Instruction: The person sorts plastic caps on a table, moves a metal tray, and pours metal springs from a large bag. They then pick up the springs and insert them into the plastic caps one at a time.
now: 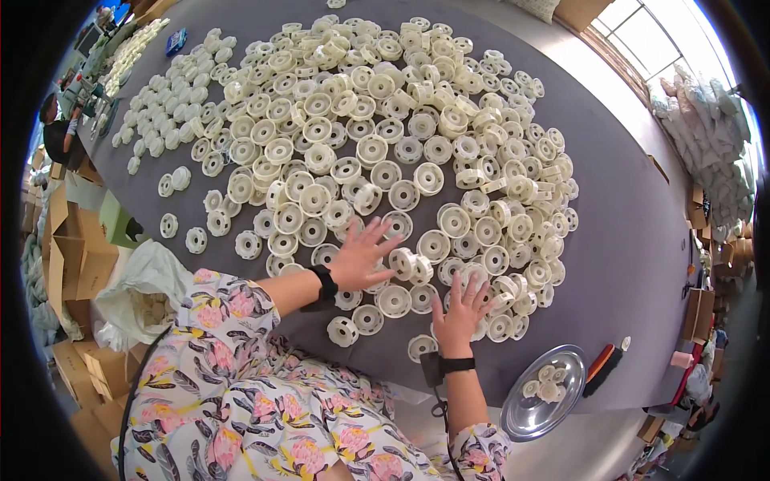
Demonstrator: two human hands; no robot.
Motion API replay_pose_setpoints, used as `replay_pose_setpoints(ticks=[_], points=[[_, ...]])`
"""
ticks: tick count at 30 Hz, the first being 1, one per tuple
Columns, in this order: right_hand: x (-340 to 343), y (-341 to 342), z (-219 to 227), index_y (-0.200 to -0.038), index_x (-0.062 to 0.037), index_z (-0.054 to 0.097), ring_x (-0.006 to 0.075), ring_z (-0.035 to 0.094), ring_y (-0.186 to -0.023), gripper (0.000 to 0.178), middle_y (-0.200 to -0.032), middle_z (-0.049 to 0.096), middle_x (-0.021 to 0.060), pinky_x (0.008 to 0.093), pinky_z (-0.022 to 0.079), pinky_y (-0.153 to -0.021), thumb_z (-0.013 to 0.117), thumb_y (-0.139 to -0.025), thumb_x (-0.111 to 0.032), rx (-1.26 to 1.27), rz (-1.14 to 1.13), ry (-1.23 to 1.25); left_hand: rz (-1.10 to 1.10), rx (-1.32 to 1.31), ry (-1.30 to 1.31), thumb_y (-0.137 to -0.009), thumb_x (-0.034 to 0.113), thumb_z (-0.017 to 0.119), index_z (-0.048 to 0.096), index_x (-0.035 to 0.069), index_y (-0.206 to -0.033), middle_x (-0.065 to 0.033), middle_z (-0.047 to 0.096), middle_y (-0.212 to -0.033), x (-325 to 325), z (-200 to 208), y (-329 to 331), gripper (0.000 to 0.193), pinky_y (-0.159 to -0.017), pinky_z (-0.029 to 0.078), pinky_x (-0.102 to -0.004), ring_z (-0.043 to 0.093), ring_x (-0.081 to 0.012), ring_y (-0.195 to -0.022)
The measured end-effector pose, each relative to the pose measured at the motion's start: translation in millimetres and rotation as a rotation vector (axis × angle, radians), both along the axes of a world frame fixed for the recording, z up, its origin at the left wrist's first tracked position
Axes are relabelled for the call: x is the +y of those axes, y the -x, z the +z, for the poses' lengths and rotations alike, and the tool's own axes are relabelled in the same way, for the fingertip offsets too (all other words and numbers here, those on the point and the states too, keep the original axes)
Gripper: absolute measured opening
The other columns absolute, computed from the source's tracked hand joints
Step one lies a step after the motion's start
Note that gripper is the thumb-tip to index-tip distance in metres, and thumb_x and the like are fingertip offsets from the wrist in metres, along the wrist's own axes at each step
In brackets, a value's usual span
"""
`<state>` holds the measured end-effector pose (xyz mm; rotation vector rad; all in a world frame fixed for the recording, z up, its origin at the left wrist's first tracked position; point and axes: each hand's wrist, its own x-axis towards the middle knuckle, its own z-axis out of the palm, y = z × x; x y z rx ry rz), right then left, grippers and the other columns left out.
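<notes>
Many cream-coloured round plastic parts (371,150), shaped like small wheels with a hole in the middle, lie heaped and spread over a grey table (609,216). My left hand (361,258) rests low over the near part of the heap, fingers spread, with nothing gripped. To its right my right hand (460,318) is open too, fingers pointing away from me and touching or just above the parts. Between the hands, two tilted wheel-like parts (411,266) stand partly on edge, close to my left fingertips. My palms hide some parts beneath them.
A shiny metal dish (545,393) with several small pale pieces sits at the near right edge, beside a brush (602,369). Paler rounded parts (172,100) lie at the far left, near a blue packet (176,42). A white sack (144,293) and cardboard boxes (80,248) stand left; another person (61,132) sits beyond.
</notes>
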<state>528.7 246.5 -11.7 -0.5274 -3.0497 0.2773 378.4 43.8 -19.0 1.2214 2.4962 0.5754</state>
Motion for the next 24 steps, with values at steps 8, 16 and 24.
replay_pose_setpoints(ticks=[8, 16, 24], points=[[-18, 0, -24, -0.133, -0.0099, 0.037, 0.0371, 0.022, -0.132, 0.066, -0.139, 0.033, 0.0138, 0.0604, 0.009, -0.102, 0.054, -0.079, -0.043, -0.040, 0.113, 0.053, -0.071, 0.045, 0.039, -0.081, 0.048, 0.052, 0.028, 0.022, -0.139, -0.0163, 0.015, -0.146, -1, 7, -37, 0.068, -0.104, 0.003, -0.0599, 0.009, -0.0334, -0.136], [-40, 38, -1, -0.133, -0.0094, 0.037, 0.0393, 0.022, -0.129, 0.060, -0.136, 0.031, 0.0207, 0.0546, 0.016, -0.102, 0.057, -0.080, -0.029, 0.065, 0.083, 0.167, 0.339, 0.139, 0.288, -0.083, 0.048, 0.048, 0.029, 0.018, -0.138, -0.0172, 0.016, -0.145, -72, -12, 39, 0.066, -0.104, 0.005, -0.0590, 0.009, -0.0333, -0.136], [-129, 138, 12, -0.132, -0.0183, 0.041, 0.0464, 0.018, -0.128, 0.060, -0.138, 0.028, 0.0205, 0.0621, 0.015, -0.099, 0.059, -0.078, -0.037, 0.171, 0.342, 0.078, 0.571, -0.029, -0.079, -0.079, 0.038, 0.057, 0.038, 0.012, -0.131, -0.0165, 0.032, -0.137, -154, 28, 85, 0.061, -0.102, 0.016, -0.0558, 0.024, -0.0343, -0.130]])
